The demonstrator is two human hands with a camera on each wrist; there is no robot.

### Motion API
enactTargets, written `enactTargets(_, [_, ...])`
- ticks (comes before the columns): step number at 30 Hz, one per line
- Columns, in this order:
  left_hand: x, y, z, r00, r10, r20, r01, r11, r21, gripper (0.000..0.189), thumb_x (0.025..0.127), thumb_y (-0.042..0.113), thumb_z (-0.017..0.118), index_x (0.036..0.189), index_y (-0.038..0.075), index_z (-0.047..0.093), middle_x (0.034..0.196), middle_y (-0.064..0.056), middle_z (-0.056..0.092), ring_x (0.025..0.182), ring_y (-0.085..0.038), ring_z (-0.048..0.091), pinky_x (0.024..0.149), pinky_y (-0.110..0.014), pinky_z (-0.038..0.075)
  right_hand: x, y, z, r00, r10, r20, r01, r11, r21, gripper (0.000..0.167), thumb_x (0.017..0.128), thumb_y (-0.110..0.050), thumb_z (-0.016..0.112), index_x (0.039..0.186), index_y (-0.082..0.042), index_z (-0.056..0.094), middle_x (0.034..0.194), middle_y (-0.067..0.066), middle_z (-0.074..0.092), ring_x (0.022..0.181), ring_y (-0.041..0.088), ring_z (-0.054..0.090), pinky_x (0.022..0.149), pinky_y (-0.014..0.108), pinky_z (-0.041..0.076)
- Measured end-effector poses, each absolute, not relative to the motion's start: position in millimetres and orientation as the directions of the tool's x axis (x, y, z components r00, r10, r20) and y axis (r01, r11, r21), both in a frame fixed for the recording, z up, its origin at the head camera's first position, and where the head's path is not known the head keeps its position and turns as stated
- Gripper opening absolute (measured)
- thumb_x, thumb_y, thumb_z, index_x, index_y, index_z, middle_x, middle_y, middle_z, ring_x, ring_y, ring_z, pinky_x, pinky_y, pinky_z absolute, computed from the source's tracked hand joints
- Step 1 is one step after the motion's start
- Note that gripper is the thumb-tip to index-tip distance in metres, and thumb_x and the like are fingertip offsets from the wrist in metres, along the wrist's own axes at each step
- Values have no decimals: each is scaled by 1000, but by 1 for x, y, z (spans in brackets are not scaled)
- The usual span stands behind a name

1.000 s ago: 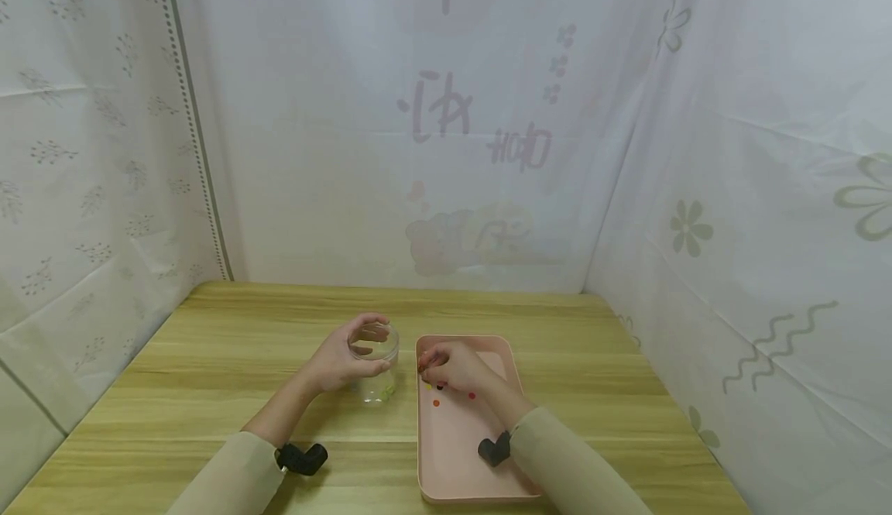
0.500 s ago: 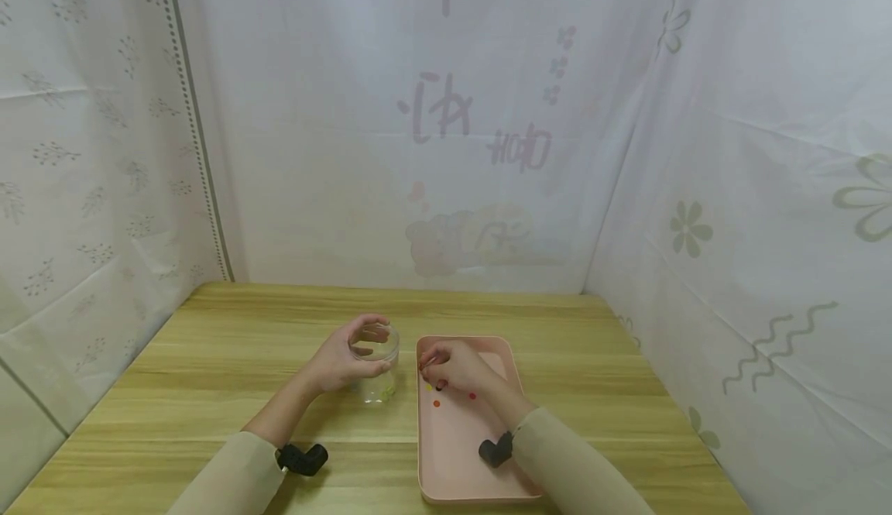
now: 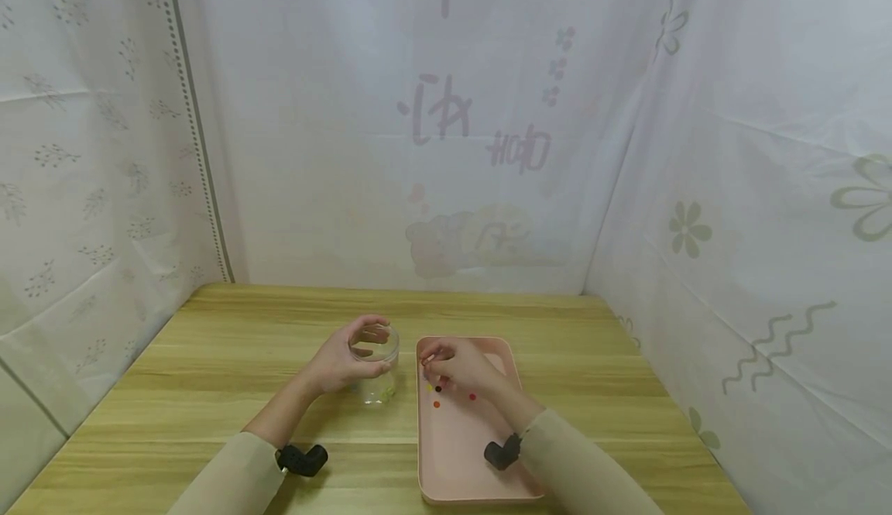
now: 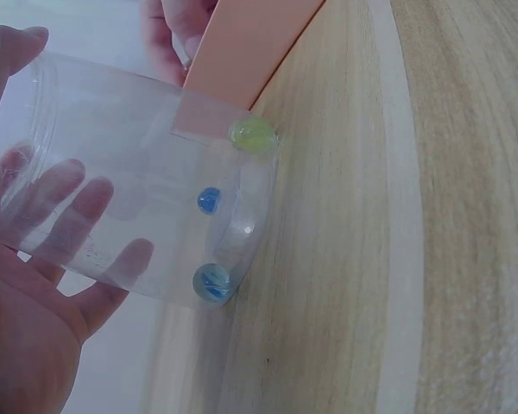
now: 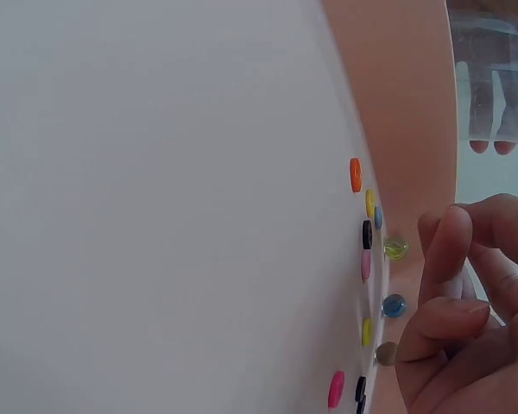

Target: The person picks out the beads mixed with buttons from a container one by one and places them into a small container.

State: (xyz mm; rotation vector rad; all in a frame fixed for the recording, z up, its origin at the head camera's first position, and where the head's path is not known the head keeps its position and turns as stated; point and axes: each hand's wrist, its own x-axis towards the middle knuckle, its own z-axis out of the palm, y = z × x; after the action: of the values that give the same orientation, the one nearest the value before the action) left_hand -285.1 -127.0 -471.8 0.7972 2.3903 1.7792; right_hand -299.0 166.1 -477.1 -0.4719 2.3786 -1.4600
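My left hand (image 3: 348, 360) grips the side of a clear plastic jar (image 3: 374, 379), which stands on the table; marbles lie at the jar's bottom, among them a yellow-green marble (image 4: 254, 135), a small blue marble (image 4: 209, 200) and a clear blue-streaked marble (image 4: 212, 282). Over the far left part of the pink tray (image 3: 474, 461) is my right hand (image 3: 456, 364), fingers bent with the tips close together; whether anything small sits between them cannot be told. Near it along the tray wall lie a yellow-green marble (image 5: 396, 248), a blue marble (image 5: 394, 305) and a brownish marble (image 5: 386, 354).
Several flat buttons lie in the tray, including an orange button (image 5: 356, 175), a black button (image 5: 367, 235) and a pink-red button (image 5: 336, 389). The wooden table (image 3: 279, 314) surrounds the tray, with a white curtain (image 3: 334, 190) behind it.
My right hand has lifted slightly and shifted a little right, uncovering more of the black button. The left hand and the jar stay in place.
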Motion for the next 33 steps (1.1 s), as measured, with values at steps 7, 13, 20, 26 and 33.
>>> enactTargets(7, [-285, -127, -472, -869, 432, 242, 350, 190, 917, 72, 90, 18, 88, 152, 7, 53, 144, -19, 66, 140, -51, 59, 114, -70, 50, -295, 168, -475, -904, -422, -73, -114, 402, -909, 21, 105, -15, 72, 125, -9, 76, 102, 13, 78, 70, 19, 70, 62, 32, 57])
enactTargets(13, [-286, -127, -473, -869, 430, 245, 353, 193, 915, 72, 91, 18, 88, 153, 7, 54, 144, -19, 66, 140, -47, 61, 114, -71, 50, -291, 172, -472, -918, -390, -74, -93, 390, -916, 24, 107, -22, 71, 129, -16, 76, 110, 15, 75, 72, 18, 69, 54, 25, 41])
enactTargets(20, [-285, -127, -473, -871, 430, 239, 346, 189, 919, 73, 91, 18, 88, 153, 6, 53, 145, -19, 66, 141, -51, 59, 115, -71, 50, -291, 176, -474, -931, -361, -59, -77, 351, -933, 25, 107, -25, 73, 130, -17, 76, 119, 17, 75, 74, 16, 68, 56, 24, 43])
enactTargets(26, [-285, -126, -474, -870, 428, 246, 352, 188, 917, 73, 90, 19, 88, 153, 6, 53, 144, -20, 67, 140, -52, 59, 114, -69, 51, -289, 177, -472, -932, -354, -74, -36, 294, -955, 25, 106, -23, 73, 130, -13, 75, 122, 26, 72, 74, 17, 65, 58, 25, 43])
enactTargets(33, [-284, -127, -474, -865, 425, 266, 370, 182, 911, 69, 90, 19, 89, 150, 12, 56, 142, -19, 68, 137, -51, 62, 112, -69, 52, -289, 179, -472, -933, -353, -69, -33, 278, -960, 26, 105, -23, 74, 128, -11, 75, 115, 24, 72, 74, 18, 64, 60, 27, 44])
